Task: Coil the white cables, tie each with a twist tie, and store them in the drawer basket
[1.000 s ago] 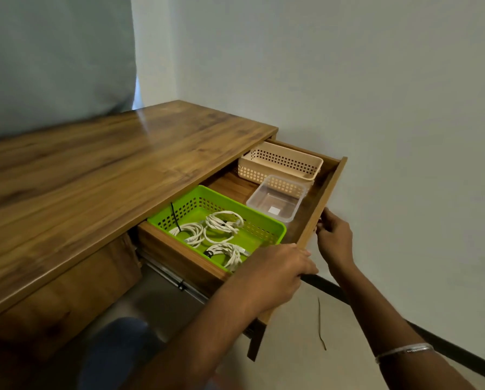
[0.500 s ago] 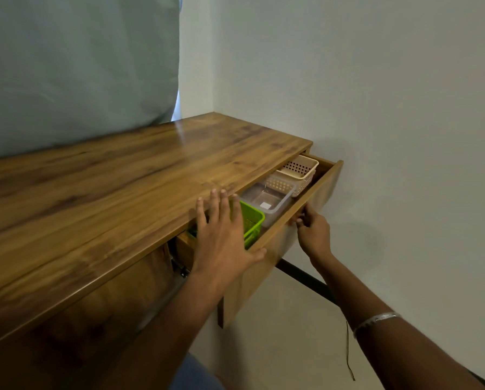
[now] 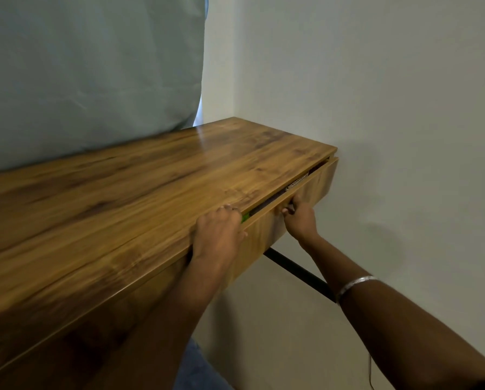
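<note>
Hands (image 3: 218, 235) blocking drawer (image 3: 297, 209) gap

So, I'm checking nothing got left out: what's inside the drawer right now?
Through the drawer's narrow gap only a sliver of green basket and a bit of beige basket show. The desktop covers everything else, so no cables are visible.

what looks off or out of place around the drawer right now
Nothing is spilled or damaged. The drawer is just not fully shut: a thin gap under the desk top shows a sliver of the green basket. The left hand rests at the desk edge, the right hand on the drawer front.
</note>
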Tool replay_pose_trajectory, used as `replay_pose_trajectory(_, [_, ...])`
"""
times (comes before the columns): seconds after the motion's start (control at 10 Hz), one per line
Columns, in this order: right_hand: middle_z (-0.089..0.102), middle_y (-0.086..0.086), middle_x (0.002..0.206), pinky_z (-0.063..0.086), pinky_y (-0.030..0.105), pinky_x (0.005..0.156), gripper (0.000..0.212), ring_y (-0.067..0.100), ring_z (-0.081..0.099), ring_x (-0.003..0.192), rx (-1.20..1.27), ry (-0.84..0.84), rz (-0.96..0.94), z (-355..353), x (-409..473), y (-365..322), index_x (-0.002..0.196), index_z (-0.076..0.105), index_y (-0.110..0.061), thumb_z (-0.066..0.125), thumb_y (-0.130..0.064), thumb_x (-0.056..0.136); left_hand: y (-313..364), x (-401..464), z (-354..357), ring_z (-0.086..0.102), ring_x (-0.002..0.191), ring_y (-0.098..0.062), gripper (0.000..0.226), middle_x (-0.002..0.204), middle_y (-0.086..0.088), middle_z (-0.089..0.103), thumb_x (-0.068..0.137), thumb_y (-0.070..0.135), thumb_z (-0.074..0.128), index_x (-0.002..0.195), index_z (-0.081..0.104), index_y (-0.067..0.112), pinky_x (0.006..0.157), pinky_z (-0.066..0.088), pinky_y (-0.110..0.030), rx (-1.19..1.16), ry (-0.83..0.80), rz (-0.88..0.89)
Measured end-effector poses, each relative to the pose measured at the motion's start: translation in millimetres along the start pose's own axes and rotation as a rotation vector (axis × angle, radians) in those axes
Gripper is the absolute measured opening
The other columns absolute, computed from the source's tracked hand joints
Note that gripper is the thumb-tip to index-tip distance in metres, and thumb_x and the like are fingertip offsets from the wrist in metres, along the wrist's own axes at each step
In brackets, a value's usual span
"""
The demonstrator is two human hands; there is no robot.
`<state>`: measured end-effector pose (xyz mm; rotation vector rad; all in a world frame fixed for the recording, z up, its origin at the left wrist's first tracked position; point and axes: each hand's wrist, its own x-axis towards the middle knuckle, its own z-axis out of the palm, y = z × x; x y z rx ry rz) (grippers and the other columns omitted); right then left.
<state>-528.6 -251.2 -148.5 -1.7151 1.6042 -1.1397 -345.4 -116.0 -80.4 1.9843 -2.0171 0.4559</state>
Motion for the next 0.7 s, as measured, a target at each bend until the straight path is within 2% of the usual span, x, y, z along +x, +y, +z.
replay_pose_trajectory(0.1, [0.065, 0.011, 0.127, 0.057, 0.043, 0.091, 0.042, 0.030, 0.065, 0.114, -0.014, -0.034, 0.018, 10, 12, -9, 0.142, 0.048, -0.010, 0.055, -0.009, 0.101, -4, 4, -7, 0.072, 0.101, -0.018, 0.025, 0.113, 0.001, 0.073, 0.098, 0.031, 0.066, 0.121, 0.067, 0.021, 0.079, 0.051, -0.032, 0.064, -0.005, -0.016])
replay_pose_trajectory(0.2, [0.067, 0.013, 0.121, 0.057, 0.043, 0.087, 0.039, 0.031, 0.066, 0.109, -0.060, -0.043, 0.028, 15, 16, -15, 0.138, 0.049, -0.008, 0.057, -0.012, 0.100, -4, 5, -9, 0.074, 0.094, -0.017, 0.017, 0.106, 0.001, 0.076, 0.099, 0.018, 0.065, 0.115, 0.070, 0.021, 0.073, 0.053, -0.030, 0.099, -0.009, -0.019])
replay_pose_trajectory(0.3, [0.065, 0.014, 0.125, 0.054, 0.041, 0.086, 0.041, 0.033, 0.064, 0.113, -0.104, -0.041, 0.035, 19, 21, -19, 0.139, 0.049, -0.005, 0.058, -0.014, 0.100, 0, 6, -7, 0.074, 0.095, -0.018, 0.024, 0.107, 0.000, 0.075, 0.098, 0.005, 0.059, 0.113, 0.070, 0.020, 0.075, 0.053, -0.030, 0.134, 0.004, 0.018])
replay_pose_trajectory(0.4, [0.062, 0.013, 0.134, 0.052, 0.039, 0.090, 0.044, 0.031, 0.062, 0.120, -0.100, -0.072, 0.030, 17, 18, -18, 0.142, 0.047, -0.006, 0.058, -0.013, 0.100, 0, 6, -8, 0.072, 0.100, -0.018, 0.027, 0.112, -0.001, 0.073, 0.099, 0.003, 0.056, 0.117, 0.067, 0.019, 0.078, 0.053, -0.031, 0.120, 0.022, 0.045])
replay_pose_trajectory(0.5, [0.073, 0.009, 0.120, 0.052, 0.030, 0.079, 0.031, 0.021, 0.069, 0.097, -0.102, 0.093, -0.044, 15, 1, -29, 0.125, 0.067, -0.009, 0.058, -0.008, 0.095, -6, 1, -8, 0.070, 0.105, -0.019, 0.023, 0.118, 0.001, 0.071, 0.103, 0.019, 0.056, 0.126, 0.062, 0.022, 0.081, 0.051, -0.033, 0.036, 0.019, 0.052])
replay_pose_trajectory(0.6, [0.078, 0.002, 0.097, 0.051, 0.025, 0.070, 0.026, 0.010, 0.064, 0.077, -0.019, 0.364, -0.108, 20, -18, -49, 0.108, 0.078, -0.016, 0.058, -0.008, 0.092, -17, -5, -14, 0.069, 0.107, -0.021, 0.034, 0.121, 0.002, 0.071, 0.103, 0.039, 0.055, 0.134, 0.057, 0.026, 0.083, 0.050, -0.036, -0.129, 0.001, 0.035])
replay_pose_trajectory(0.7, [0.076, -0.008, 0.098, 0.057, 0.030, 0.078, 0.023, 0.006, 0.066, 0.086, 0.137, 0.454, -0.320, 32, -35, -87, 0.106, 0.076, -0.024, 0.059, -0.016, 0.092, -45, -14, -25, 0.068, 0.112, -0.026, 0.051, 0.126, -0.001, 0.072, 0.100, 0.055, 0.051, 0.144, 0.054, 0.029, 0.087, 0.054, -0.038, -0.326, 0.070, -0.089])
